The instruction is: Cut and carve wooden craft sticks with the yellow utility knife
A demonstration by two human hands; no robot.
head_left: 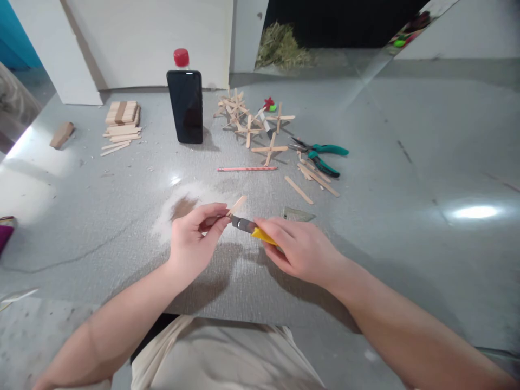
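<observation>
Between its thumb and fingers my left hand (199, 230) pinches a wooden popsicle stick (238, 205), whose rounded end points up and to the right. My right hand (298, 246) is closed around a yellow utility knife (264, 236). The knife's grey blade end (242, 223) meets the stick close to my left fingertips; the exact contact is hard to make out. Just beyond my right hand a flat, greenish pointed piece (298, 214) lies on the table. Past my left hand there is a patch of pale dust (166, 216) with a brown spot in it.
Several crossed-stick pieces (270, 149) stand at the back, beside a small tube (265, 123). Teal-handled pliers (325, 154) and loose sticks (299, 189) lie to the right. A pencil (247, 169) lies mid-table. A phone (186, 108) leans on a red-capped bottle (181, 57), right of stacked sticks (122, 112).
</observation>
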